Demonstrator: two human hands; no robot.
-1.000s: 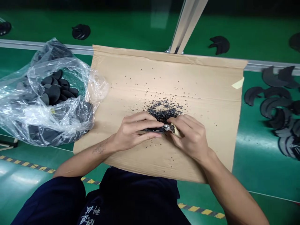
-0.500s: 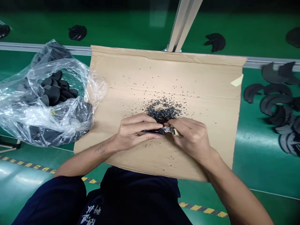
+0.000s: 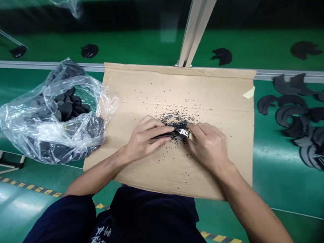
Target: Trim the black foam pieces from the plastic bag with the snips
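My left hand point(image 3: 144, 136) is closed on a thin black plastic part point(image 3: 162, 135), held nearly edge-on between thumb and fingers, so its full outline is hidden. Small cutting pliers point(image 3: 183, 132) with shiny metal jaws and cream handles are gripped in my right hand point(image 3: 209, 143). Their jaws point left and meet the right end of the black part; whether they are closed on it I cannot tell. Beneath and beyond both hands, a heap of tiny black bits point(image 3: 177, 118) lies scattered over the cardboard sheet point(image 3: 131, 172).
Left of the cardboard, a clear plastic bag point(image 3: 32, 118) holds several black round pieces point(image 3: 66, 109). On the right, curved black parts point(image 3: 291, 113) lie in a loose pile on the green surface point(image 3: 275, 168). A metal upright point(image 3: 194, 33) rises behind the cardboard's far edge.
My view has tilted, so the cardboard and bag appear slightly lower. Both hands still hold the part and pliers; the pliers have turned a little, their jaws now catching the light.
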